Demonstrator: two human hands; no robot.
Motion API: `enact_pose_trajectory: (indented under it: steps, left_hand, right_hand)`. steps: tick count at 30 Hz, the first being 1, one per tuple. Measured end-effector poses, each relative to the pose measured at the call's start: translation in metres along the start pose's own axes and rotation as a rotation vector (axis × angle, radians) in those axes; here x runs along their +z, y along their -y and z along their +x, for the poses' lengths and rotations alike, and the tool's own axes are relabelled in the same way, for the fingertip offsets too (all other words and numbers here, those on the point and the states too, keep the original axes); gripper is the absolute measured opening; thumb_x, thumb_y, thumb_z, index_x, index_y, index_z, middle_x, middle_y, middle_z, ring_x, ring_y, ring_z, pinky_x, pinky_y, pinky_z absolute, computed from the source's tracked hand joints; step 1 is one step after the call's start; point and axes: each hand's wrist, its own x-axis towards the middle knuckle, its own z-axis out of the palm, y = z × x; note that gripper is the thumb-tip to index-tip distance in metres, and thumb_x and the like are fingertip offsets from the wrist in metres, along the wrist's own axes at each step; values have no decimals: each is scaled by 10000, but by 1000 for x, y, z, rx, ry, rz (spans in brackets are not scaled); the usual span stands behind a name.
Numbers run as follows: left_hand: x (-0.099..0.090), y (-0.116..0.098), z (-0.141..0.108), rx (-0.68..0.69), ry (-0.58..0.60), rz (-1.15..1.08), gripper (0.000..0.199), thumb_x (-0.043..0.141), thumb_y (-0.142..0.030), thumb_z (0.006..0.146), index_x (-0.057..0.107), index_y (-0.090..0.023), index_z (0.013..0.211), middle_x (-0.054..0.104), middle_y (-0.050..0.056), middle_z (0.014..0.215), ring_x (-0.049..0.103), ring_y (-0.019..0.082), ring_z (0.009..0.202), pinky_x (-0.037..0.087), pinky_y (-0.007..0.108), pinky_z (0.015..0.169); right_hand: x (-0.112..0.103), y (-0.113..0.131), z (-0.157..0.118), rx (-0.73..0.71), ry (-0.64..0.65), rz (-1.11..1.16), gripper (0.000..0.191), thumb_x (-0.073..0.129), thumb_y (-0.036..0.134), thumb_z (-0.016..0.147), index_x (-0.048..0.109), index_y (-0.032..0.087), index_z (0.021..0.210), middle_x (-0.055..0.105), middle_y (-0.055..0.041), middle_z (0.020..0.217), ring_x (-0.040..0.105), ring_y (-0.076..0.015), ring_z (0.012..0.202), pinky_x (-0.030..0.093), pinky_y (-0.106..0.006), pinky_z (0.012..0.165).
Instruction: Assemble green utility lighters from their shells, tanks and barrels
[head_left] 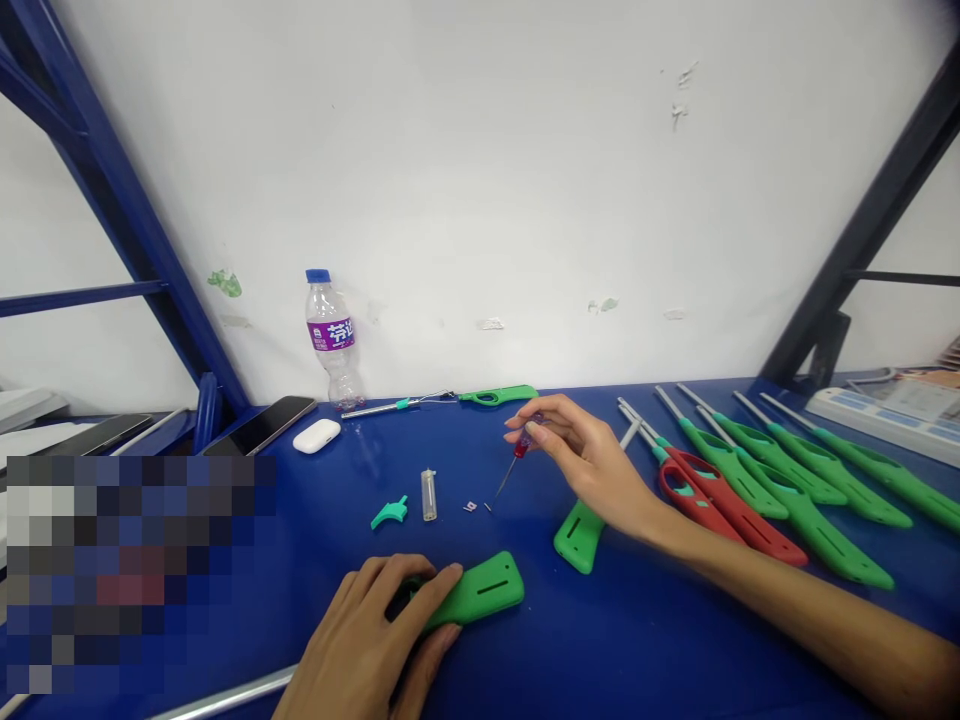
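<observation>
1. Fingers of our left hand are curled snugly round a green lighter handle, low in the head view, right at the blue table.
2. Our right hand has a small screwdriver pinched, fingertips closed on its red grip, shaft angled down near tiny metal bits.
3. Just left of those bits we've got a clear tank, then a teal trigger.
4. Another green lighter lies near our right wrist, with red lighters farther right.
5. Back by the wall: plastic bottle, white case beside it.
</observation>
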Motion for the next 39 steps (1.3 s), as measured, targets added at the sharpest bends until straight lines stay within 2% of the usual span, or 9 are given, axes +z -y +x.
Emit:
enact_pose_trajectory:
  steps: [39]
  left_hand:
    - [0, -2, 2, -10, 0, -3, 351, 551, -385, 1028, 573, -370, 1378, 701, -17, 1175, 700, 178, 996, 632, 301, 824]
  right_hand:
    - [-1, 1, 0, -22, -24, 4, 153, 578, 356, 1061, 630, 237, 1143, 739, -57, 1073, 734, -233, 1034, 584, -386, 900]
